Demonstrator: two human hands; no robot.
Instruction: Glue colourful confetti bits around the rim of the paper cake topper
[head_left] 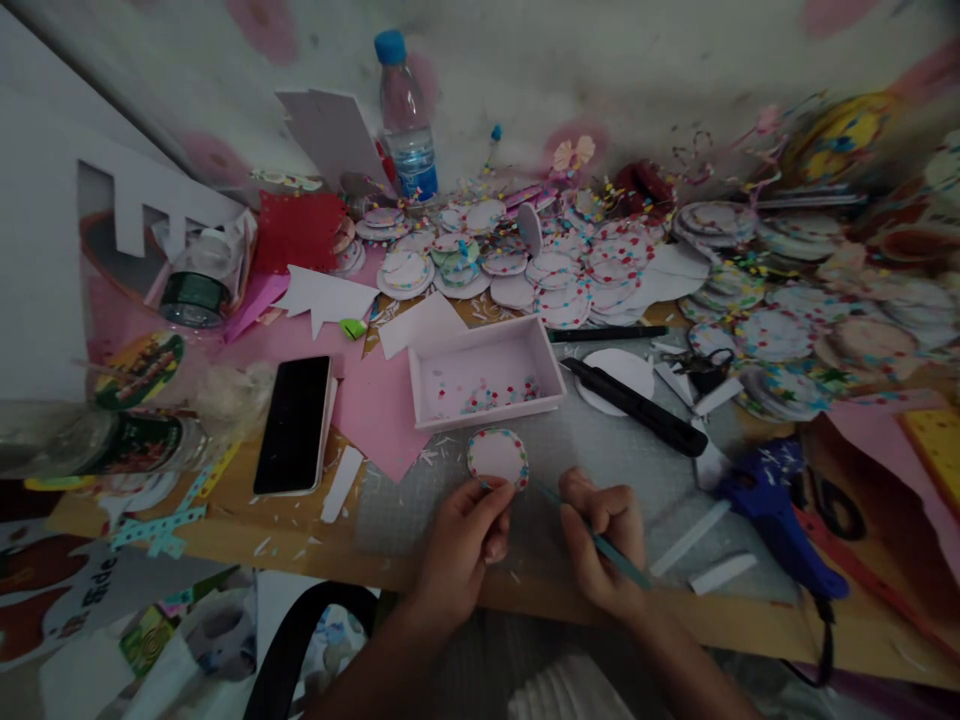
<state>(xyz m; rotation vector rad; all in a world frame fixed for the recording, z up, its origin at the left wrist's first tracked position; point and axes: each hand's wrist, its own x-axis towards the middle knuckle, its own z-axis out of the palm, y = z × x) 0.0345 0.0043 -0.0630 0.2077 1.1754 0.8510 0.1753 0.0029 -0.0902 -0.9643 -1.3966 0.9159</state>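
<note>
**A:** What is your left hand (459, 545) doing?

**B:** Your fingers (491, 500) are pinched together on the lower edge of a round paper disc (498, 457) with a dotted coloured rim. The disc lies on the grey mat on the bench (300, 530), just beyond your fingertips.

**A:** And your right hand (600, 545)?

**B:** Its fingers are closed around a thin teal stick (611, 553). The stick's tip points toward the disc and ends just beside its right edge; whether it touches, I cannot tell.

**A:** What lies past the disc?

**B:** A shallow pink tray (486, 372) with coloured specks inside, directly beyond your fingers. Left of your left fingers rests a dark phone (294, 424). Right of your right fingers lies a blue glue gun (776, 510), and farther out heaps of finished discs (600, 265) and a water bottle (406, 120).
</note>
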